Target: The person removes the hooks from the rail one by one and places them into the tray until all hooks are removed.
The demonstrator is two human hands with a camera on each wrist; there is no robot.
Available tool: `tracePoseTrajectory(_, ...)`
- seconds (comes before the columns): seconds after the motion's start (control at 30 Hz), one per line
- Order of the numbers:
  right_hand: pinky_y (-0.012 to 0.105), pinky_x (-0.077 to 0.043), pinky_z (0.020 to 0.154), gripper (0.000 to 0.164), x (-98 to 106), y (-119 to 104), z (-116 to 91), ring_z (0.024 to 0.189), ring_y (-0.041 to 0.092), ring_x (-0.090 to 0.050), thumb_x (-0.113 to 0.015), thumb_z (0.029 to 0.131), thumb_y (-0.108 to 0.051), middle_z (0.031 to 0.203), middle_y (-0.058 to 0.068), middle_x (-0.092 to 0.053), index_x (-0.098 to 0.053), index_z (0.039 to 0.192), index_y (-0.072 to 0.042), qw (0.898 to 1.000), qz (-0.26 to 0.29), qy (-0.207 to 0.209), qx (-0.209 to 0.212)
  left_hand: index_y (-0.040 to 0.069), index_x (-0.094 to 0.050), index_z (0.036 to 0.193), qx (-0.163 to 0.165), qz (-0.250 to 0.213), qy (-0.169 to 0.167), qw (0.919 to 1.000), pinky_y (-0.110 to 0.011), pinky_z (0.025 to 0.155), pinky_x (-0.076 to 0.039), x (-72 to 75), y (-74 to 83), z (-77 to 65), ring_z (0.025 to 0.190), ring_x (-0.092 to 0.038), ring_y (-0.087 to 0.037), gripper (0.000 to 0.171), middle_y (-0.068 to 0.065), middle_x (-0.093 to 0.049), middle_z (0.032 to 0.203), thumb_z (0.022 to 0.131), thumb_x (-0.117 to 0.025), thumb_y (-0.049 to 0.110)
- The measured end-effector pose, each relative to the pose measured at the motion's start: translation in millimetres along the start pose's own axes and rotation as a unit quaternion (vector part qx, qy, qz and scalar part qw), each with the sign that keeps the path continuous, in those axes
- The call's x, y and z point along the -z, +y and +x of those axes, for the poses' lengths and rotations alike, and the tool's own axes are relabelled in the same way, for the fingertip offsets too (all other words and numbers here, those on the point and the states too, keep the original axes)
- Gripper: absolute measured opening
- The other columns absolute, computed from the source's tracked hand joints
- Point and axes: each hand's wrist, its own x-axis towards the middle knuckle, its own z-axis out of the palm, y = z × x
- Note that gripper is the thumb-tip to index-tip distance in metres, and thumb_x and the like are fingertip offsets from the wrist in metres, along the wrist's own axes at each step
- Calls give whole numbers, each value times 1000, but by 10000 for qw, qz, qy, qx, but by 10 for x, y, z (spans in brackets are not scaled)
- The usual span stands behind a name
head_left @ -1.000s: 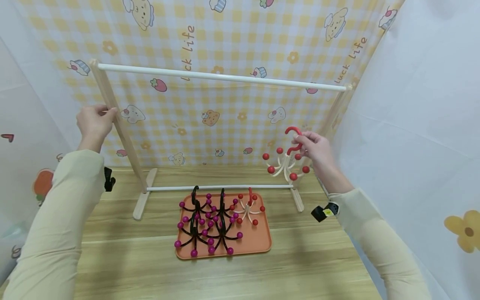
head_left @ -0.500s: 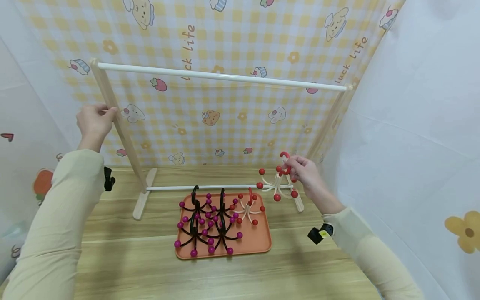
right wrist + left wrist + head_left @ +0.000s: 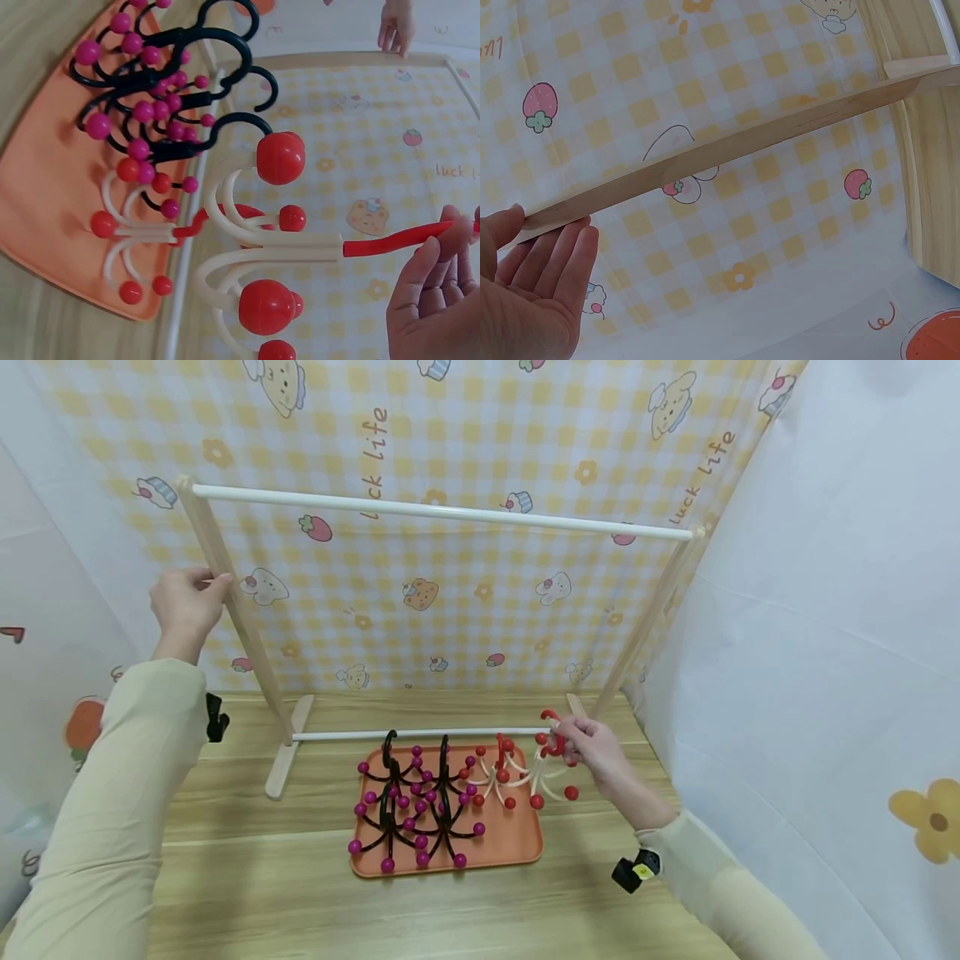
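Observation:
My left hand [image 3: 187, 603] holds the left wooden post [image 3: 246, 631] of a rack between thumb and fingers. In the left wrist view the thumb lies on one side of the post and the fingers on the other. My right hand [image 3: 600, 758] pinches the red hook of a cream multi-arm hanger [image 3: 307, 251] tipped with red balls. It hangs upright by the right edge of an orange tray [image 3: 517, 843], overlapping it in the head view; whether it touches cannot be told. On the tray stand a similar cream hanger [image 3: 154, 231] and several black hangers [image 3: 388, 817] with magenta balls.
A white top bar [image 3: 450, 513] spans the rack above the table [image 3: 300, 902], and a white lower bar [image 3: 337, 736] runs just behind the tray. A checked cloth [image 3: 465, 627] hangs behind, with a white sheet [image 3: 817, 610] on the right.
My right hand has come down and to the left with the cream hanger, from beside the right post to the tray's right edge. The left hand stays on its post.

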Motion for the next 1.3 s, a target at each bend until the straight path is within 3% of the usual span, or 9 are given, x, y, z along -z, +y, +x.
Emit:
tracePoseTrajectory(0.13, 23, -40, 51, 15, -39, 120, -63, 51, 10, -45, -54, 87, -14, 67, 7, -56, -56, 80, 0, 9999, -78, -123, 29, -1, -50, 123, -2, 2, 13, 10000, -42, 96, -22, -3, -7, 7, 119, -30, -32, 50, -2, -64, 95, 90, -43, 36)
tracePoseTrajectory(0.3, 24, -43, 52, 18, -102, 267, -107, 53, 11, -46, -55, 86, -14, 70, 9, -58, -57, 84, 4, 9996, -138, -239, -30, 0, -49, 124, 7, 37, 16, 10000, -42, 97, -21, -18, -17, 14, 120, -29, -32, 51, -14, -57, 113, 90, -42, 37)
tracePoseTrajectory(0.6, 27, -45, 56, 15, -241, 505, -147, 58, 14, -50, -57, 84, -11, 70, 6, -58, -58, 84, 3, 9988, -226, -393, -207, 0, -50, 123, 23, 57, 23, 10000, -42, 96, -24, -12, -15, 13, 118, -31, -32, 51, -12, -58, 111, 90, -43, 37)
tracePoseTrajectory(0.83, 27, -46, 57, 15, -289, 610, -146, 60, 16, -53, -57, 84, -11, 75, 13, -61, -58, 84, 4, 9991, -314, -165, -220, 1, -48, 125, 72, 38, -1, 10000, -42, 94, -26, -13, -12, 14, 119, -31, -31, 51, -14, -54, 116, 90, -42, 38)
tracePoseTrajectory(1.1, 28, -48, 55, 19, -289, 677, -157, 57, 14, -52, -57, 85, -13, 76, 10, -61, -59, 88, 5, 9995, -221, 51, -233, 0, -49, 124, 9, 38, 22, 10000, -41, 95, -25, -3, 0, 2, 119, -30, -31, 50, -16, -54, 116, 90, -42, 36)
tracePoseTrajectory(1.3, 29, -49, 56, 25, -304, 830, -162, 57, 14, -52, -58, 86, -16, 73, 9, -62, -56, 88, 9, 10000, 27, 19, 77, -1, -50, 123, -8, 16, 32, 10000, -41, 94, -26, 3, 2, -8, 118, -32, -32, 50, -10, -61, 107, 90, -43, 36)
